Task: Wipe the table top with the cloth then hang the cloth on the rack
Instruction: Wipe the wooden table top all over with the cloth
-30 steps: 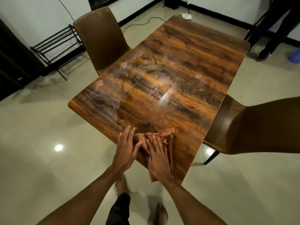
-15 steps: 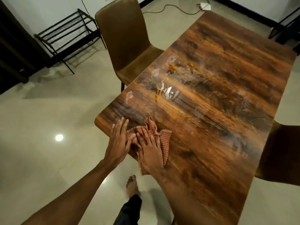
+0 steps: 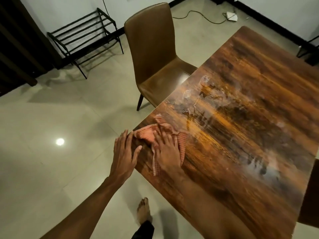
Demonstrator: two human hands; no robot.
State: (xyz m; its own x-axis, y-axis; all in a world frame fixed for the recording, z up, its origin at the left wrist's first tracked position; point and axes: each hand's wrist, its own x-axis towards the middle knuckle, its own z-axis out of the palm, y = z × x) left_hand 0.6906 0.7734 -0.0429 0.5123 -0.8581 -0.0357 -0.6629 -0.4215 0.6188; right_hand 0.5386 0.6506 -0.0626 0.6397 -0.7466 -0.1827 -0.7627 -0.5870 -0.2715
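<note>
Head view: the right hand (image 3: 166,150) lies flat, fingers spread, pressing the cloth (image 3: 151,135) at the surface's (image 3: 241,118) near corner. The left hand (image 3: 125,152) rests open on the edge, holding nothing. The cloth looks soft and limp; pinch a bunched fold to lift.

One head-worn wide-angle view looks steeply down and forward, close over the surface's (image 3: 241,135) near corner, taking in floor (image 3: 51,161), chair (image 3: 155,57) and rack (image 3: 82,35) beyond.
</note>
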